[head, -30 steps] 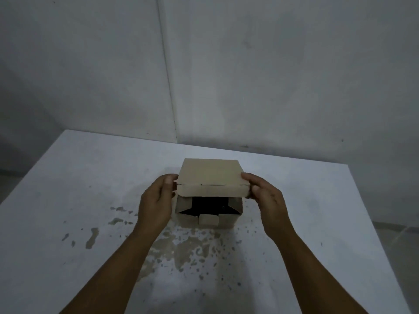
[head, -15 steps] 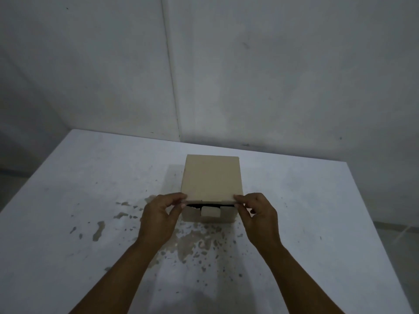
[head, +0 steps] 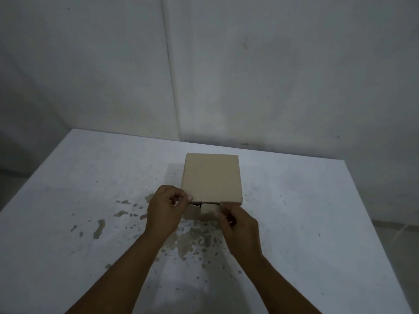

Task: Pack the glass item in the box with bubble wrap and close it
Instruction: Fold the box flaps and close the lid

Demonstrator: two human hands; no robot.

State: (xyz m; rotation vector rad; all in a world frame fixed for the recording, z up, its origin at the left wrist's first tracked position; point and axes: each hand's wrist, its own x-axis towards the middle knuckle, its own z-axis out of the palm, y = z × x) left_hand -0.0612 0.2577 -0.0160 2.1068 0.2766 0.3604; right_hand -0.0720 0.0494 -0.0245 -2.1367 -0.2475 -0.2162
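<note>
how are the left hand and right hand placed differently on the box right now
The left hand sits at the near left corner of the box, its thumb tip pressed on the lid's front edge. The right hand sits lower and nearer the middle, its fingers at the front face, beside the small tab under the lid. Both work the same near edge, where a thin dark gap remains.

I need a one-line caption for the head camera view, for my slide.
Both hands, left hand and right hand, press the lid of a cardboard box nearly shut on a stained white table.
</note>
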